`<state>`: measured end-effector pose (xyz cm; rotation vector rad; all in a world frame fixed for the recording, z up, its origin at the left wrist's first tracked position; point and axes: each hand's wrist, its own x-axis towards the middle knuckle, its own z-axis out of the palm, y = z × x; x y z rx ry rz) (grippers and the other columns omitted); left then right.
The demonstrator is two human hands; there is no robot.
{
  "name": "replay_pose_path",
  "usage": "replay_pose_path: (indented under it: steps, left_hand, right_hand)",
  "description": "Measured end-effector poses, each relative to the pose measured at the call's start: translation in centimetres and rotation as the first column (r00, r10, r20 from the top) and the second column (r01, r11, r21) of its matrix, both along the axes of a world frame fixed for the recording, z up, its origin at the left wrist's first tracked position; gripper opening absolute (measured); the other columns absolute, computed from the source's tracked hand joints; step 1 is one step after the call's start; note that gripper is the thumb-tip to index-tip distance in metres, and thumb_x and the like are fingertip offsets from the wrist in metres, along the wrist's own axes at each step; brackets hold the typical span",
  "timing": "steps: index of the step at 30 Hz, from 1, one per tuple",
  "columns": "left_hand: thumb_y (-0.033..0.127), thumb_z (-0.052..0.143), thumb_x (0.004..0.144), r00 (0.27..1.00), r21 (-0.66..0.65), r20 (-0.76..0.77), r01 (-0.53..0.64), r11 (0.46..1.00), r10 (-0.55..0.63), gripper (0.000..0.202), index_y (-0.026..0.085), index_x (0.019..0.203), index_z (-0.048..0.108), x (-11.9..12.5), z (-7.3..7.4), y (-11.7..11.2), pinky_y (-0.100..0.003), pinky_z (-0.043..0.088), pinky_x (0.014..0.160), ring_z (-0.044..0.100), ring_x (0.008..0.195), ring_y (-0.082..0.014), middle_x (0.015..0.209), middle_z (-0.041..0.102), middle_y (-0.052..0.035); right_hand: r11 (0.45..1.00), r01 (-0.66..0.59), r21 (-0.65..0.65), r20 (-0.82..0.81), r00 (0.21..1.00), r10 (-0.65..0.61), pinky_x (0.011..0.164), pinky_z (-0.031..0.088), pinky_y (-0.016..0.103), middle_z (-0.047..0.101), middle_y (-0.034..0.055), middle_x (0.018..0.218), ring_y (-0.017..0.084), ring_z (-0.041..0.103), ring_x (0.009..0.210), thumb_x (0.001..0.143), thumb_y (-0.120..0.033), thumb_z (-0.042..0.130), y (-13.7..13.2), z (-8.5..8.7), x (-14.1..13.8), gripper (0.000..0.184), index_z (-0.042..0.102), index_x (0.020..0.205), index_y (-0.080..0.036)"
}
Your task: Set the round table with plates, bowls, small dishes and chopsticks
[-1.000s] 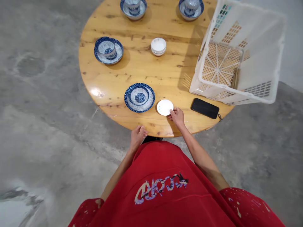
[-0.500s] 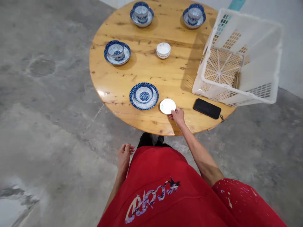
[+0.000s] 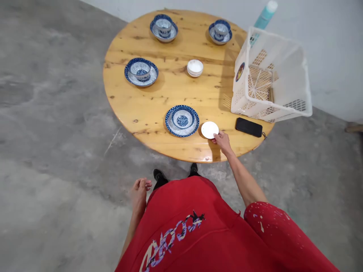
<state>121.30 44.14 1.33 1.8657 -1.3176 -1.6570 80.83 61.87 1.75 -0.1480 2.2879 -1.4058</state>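
Note:
My right hand [image 3: 222, 140] rests on the round wooden table [image 3: 147, 109] near its front edge, fingers pinched on the rim of a small white saucer [image 3: 209, 129]. Just left of the saucer sits a blue-patterned plate with a shallow dish on it [image 3: 182, 120]. My left hand [image 3: 139, 192] hangs by my side off the table, fingers loosely curled with nothing in them.
A black phone [image 3: 248, 127] lies right of my hand. A white plastic basket [image 3: 269, 77] stands at the table's right, a teal bottle [image 3: 264, 16] behind it. Three blue cup-and-saucer sets [image 3: 141, 71] [image 3: 163, 27] [image 3: 220, 31] and stacked white bowls [image 3: 195, 68] sit farther back. Grey concrete floor surrounds.
My left hand left the table edge and dropped to my side. The view pulled back from the table. My right hand stays on the white saucer.

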Motion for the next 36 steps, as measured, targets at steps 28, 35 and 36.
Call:
replay_pose_path:
  steps: [28,35,36]
  left_hand:
    - [0.051,0.058,0.078,0.873,-0.213,-0.076,0.459,0.863,-0.483,0.033,0.019,0.084,0.066,-0.3,2.0,-24.2,-0.028,0.051,0.059,0.066,0.061,-0.0182,0.073,0.072,-0.0052]
    - [0.046,0.057,0.083,0.808,-0.29,-0.04,0.553,0.781,-0.588,0.028,0.02,0.089,0.067,-6.1,3.6,-33.6,-0.028,0.052,0.063,0.067,0.066,-0.018,0.077,0.071,-0.0039]
    - [0.046,0.057,0.084,0.789,-0.297,-0.032,0.578,0.76,-0.613,0.029,0.02,0.09,0.067,-7.1,4.0,-35.1,-0.028,0.052,0.063,0.067,0.066,-0.0179,0.077,0.071,-0.0038]
  right_hand:
    - [0.677,0.704,0.215,-0.57,0.653,-0.499,0.087,0.051,0.043,0.069,0.0063,0.075,0.028,0.068,0.081,0.083,-0.034,0.04,-5.6,-4.0,12.4,0.024,0.061,0.09,-0.023]
    - [0.576,0.778,0.25,-0.607,0.589,-0.533,0.092,0.05,0.045,0.07,0.0103,0.082,0.028,0.067,0.088,0.084,-0.031,0.041,-6.5,-3.9,12.6,0.026,0.063,0.092,-0.021]
    - [0.555,0.795,0.245,-0.598,0.574,-0.559,0.093,0.05,0.045,0.069,0.0101,0.082,0.028,0.067,0.089,0.083,-0.031,0.041,-6.8,-3.8,12.5,0.025,0.062,0.091,-0.021]
